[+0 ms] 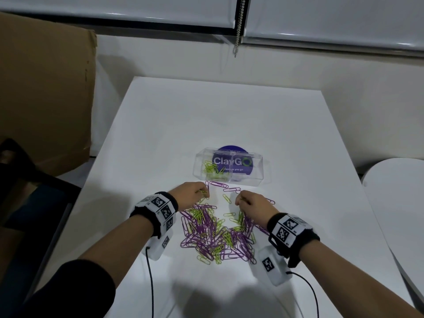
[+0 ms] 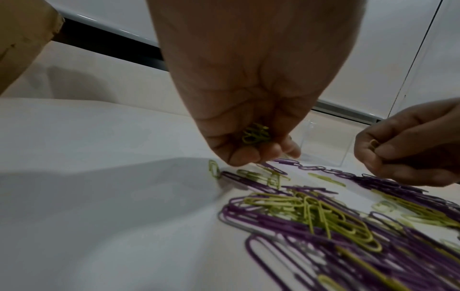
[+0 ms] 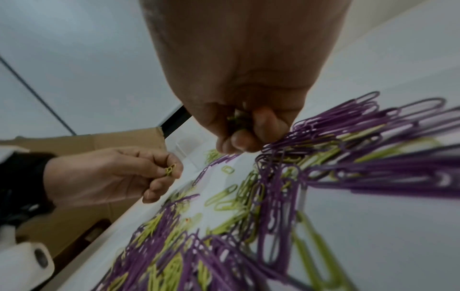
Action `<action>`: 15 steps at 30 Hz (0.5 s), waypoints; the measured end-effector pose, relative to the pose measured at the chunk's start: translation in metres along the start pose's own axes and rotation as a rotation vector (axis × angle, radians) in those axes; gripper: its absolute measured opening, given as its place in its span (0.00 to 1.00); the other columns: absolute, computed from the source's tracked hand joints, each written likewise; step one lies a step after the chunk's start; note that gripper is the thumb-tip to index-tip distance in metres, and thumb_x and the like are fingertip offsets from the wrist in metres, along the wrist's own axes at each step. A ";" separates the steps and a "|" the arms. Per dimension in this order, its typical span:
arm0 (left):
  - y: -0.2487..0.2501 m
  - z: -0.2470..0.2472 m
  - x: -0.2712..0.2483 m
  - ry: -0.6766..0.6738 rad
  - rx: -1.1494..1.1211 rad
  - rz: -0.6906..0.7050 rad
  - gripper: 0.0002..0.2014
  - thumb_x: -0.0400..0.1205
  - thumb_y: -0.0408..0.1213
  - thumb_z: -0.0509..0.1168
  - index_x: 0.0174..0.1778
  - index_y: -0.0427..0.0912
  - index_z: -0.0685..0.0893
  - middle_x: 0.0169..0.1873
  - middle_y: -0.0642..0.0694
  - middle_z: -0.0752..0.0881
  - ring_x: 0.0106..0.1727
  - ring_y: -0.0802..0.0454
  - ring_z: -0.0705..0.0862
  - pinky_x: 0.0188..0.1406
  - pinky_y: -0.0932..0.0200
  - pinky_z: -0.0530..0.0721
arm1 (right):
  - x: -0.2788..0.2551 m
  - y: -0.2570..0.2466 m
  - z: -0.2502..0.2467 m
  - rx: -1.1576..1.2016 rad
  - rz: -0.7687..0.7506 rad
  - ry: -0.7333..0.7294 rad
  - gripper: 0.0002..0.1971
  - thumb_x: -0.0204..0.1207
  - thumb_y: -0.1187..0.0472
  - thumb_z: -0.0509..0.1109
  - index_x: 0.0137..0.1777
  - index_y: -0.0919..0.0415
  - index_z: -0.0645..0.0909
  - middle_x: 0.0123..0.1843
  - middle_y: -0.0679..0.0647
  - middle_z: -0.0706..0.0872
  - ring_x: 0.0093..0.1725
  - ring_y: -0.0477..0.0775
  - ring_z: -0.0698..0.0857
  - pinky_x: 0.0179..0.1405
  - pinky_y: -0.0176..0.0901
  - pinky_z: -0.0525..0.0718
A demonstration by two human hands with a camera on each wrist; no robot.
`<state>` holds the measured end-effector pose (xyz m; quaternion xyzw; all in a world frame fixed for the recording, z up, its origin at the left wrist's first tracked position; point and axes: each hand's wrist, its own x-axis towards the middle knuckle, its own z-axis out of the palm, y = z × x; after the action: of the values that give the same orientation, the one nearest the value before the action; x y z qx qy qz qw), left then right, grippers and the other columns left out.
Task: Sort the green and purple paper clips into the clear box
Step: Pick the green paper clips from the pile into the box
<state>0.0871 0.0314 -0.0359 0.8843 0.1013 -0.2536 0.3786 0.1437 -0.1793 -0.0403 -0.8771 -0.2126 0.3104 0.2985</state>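
Note:
A mixed pile of green and purple paper clips point(image 1: 218, 232) lies on the white table point(image 1: 206, 115) in front of me. Behind it stands the clear box point(image 1: 259, 173) with two compartments; green clips point(image 1: 212, 168) fill its left one, and the right one looks bare. My left hand point(image 1: 204, 193) hovers at the pile's far left edge, its curled fingers holding a small bunch of green clips point(image 2: 256, 134). My right hand point(image 1: 239, 199) is at the pile's far right edge, fingers curled round a few green clips point(image 3: 236, 121). Several purple clips point(image 1: 220, 185) lie between the hands and the box.
A round purple "ClayGo" sticker point(image 1: 243, 157) shows through the box. A large cardboard box point(image 1: 46, 88) stands left of the table, and a round white surface point(image 1: 394, 191) lies to the right. Cables trail from both wrist cameras toward the near edge.

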 end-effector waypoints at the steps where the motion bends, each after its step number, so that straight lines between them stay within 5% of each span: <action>1: -0.001 0.000 0.000 0.011 0.023 -0.009 0.10 0.86 0.34 0.51 0.51 0.42 0.78 0.52 0.44 0.82 0.47 0.49 0.77 0.48 0.58 0.72 | 0.000 -0.001 0.000 0.032 0.009 -0.003 0.07 0.81 0.62 0.58 0.41 0.58 0.74 0.36 0.51 0.78 0.32 0.47 0.73 0.34 0.40 0.70; 6: -0.006 0.000 -0.007 0.053 0.147 -0.019 0.18 0.88 0.45 0.47 0.32 0.45 0.65 0.31 0.49 0.72 0.38 0.48 0.70 0.41 0.57 0.67 | 0.003 -0.005 0.002 -0.116 -0.003 -0.065 0.18 0.84 0.54 0.56 0.31 0.56 0.66 0.31 0.49 0.72 0.35 0.53 0.72 0.33 0.43 0.67; 11: -0.013 0.001 -0.011 -0.002 0.241 -0.006 0.16 0.88 0.42 0.46 0.53 0.40 0.77 0.51 0.41 0.84 0.50 0.44 0.81 0.52 0.54 0.75 | 0.000 -0.006 0.007 -0.388 -0.104 -0.106 0.13 0.80 0.50 0.62 0.50 0.60 0.76 0.52 0.55 0.81 0.47 0.55 0.79 0.43 0.41 0.72; 15: -0.013 0.001 -0.018 -0.090 0.379 0.005 0.15 0.82 0.51 0.60 0.55 0.44 0.77 0.45 0.48 0.80 0.46 0.50 0.77 0.45 0.59 0.71 | 0.000 -0.005 0.011 -0.468 -0.108 -0.153 0.16 0.76 0.52 0.68 0.60 0.60 0.75 0.62 0.55 0.80 0.58 0.56 0.81 0.52 0.43 0.75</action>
<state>0.0661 0.0398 -0.0353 0.9279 0.0326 -0.3066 0.2098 0.1353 -0.1715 -0.0437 -0.8838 -0.3472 0.3016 0.0864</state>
